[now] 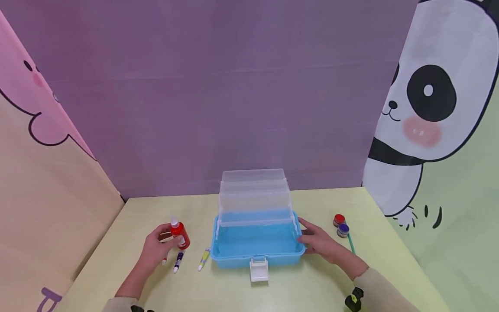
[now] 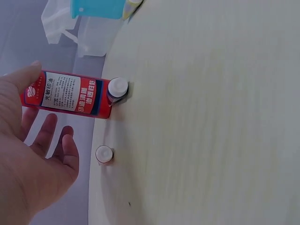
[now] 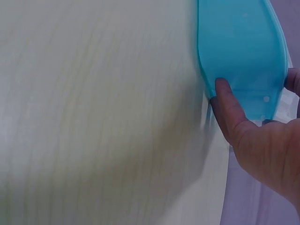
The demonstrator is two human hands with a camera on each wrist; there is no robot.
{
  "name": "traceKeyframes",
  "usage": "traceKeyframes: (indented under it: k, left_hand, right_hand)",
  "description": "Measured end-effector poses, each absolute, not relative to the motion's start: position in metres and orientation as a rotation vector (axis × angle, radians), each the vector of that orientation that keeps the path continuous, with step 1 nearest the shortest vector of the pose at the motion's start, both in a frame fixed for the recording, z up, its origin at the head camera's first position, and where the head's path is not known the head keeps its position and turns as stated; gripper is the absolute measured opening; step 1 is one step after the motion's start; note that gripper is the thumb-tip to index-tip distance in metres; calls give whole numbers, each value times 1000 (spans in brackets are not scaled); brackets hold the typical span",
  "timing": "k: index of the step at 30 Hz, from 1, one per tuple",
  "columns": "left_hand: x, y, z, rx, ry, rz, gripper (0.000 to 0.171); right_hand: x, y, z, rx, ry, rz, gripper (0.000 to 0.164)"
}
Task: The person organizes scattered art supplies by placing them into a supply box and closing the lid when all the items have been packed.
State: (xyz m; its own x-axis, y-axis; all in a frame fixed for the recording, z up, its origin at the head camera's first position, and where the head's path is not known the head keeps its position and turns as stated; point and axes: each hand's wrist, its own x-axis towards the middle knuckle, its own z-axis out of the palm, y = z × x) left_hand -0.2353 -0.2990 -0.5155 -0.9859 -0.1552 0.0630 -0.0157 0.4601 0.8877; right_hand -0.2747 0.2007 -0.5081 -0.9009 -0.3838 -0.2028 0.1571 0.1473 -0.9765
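Observation:
My left hand [image 1: 157, 246] holds a red ink bottle [image 1: 181, 236] with a white cap, roughly upright, between thumb and fingers. Its printed label faces the left wrist view, where the bottle [image 2: 70, 93] hides part of the table. I cannot tell whether its base touches the table. A light-blue plastic box [image 1: 253, 261] stands at the table's middle, its clear lid [image 1: 255, 195] tipped back. My right hand [image 1: 321, 243] grips the box's right end; in the right wrist view, fingertips [image 3: 224, 86] lie on the outer blue wall.
A dark-blue tube [image 1: 178, 261] and a partly hidden red tube [image 1: 164, 261] lie near the left hand. A yellow-green tube [image 1: 203, 260] lies left of the box. Beyond the right hand are a red-lidded pot [image 1: 338, 220], a blue-lidded pot [image 1: 343, 230] and a green stick [image 1: 351, 244].

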Motion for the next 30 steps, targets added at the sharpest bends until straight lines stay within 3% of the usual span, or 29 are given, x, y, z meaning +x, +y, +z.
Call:
traceKeyframes:
  k: [23,30]
  left_hand:
    - [-243,-297,-522,201,-2641,-1493,61]
    - [-242,-296,-515,215,-2695,-1502,70]
  right_hand:
    - [-269,196,-508,-166,2090,-1789,79]
    - [-271,195,-505,-115,2130,-1786,78]
